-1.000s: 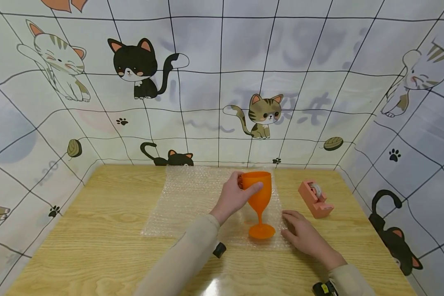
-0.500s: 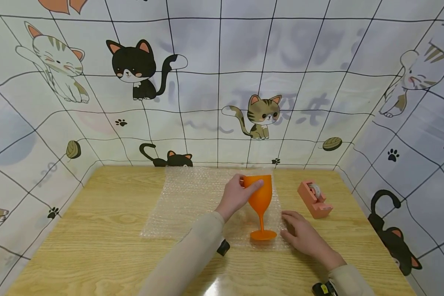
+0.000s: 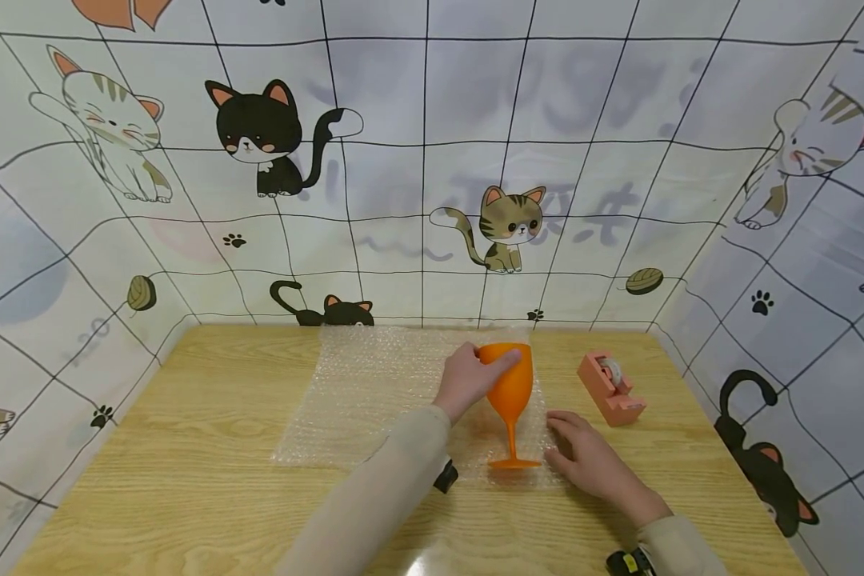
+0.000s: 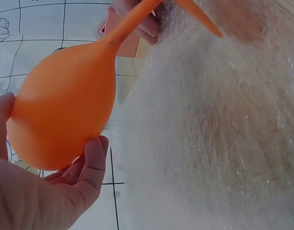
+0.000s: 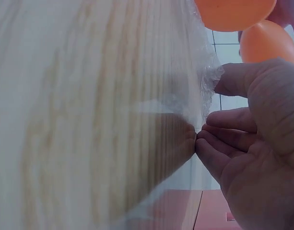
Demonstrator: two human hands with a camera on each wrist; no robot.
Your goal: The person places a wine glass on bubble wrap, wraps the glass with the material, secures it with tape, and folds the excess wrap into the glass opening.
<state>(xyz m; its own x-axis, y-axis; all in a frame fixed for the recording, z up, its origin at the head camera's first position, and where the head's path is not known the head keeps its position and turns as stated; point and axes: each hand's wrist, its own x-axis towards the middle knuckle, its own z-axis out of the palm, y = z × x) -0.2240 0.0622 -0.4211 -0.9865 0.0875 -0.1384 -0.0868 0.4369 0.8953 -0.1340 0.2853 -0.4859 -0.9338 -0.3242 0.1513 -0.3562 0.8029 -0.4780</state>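
My left hand (image 3: pixel 471 379) grips an orange plastic goblet (image 3: pixel 510 390) by its bowl, thumb on the near side and fingers behind. In the left wrist view the same goblet (image 4: pixel 65 96) shows its bowl, stem and part of the foot. The foot hangs close over the right part of a clear bubble wrap sheet (image 3: pixel 374 392), seen edge-on from the head. At the sheet's right edge rests my right hand (image 3: pixel 590 458), thumb and fingers apart. The right wrist view has its thumb touching the bubble wrap (image 5: pixel 211 79) and the fingertips down at the table surface.
A pink tape dispenser (image 3: pixel 610 389) with a roll of tape stands at the right, beyond my right hand. The wooden table (image 3: pixel 209 448) ends at a cat-print cloth wall (image 3: pixel 374 240) at the back and sides.
My left hand has shifted slightly right and down with the goblet, and the goblet has tipped so its foot turns from an oval to a thin line. The right hand stays put.
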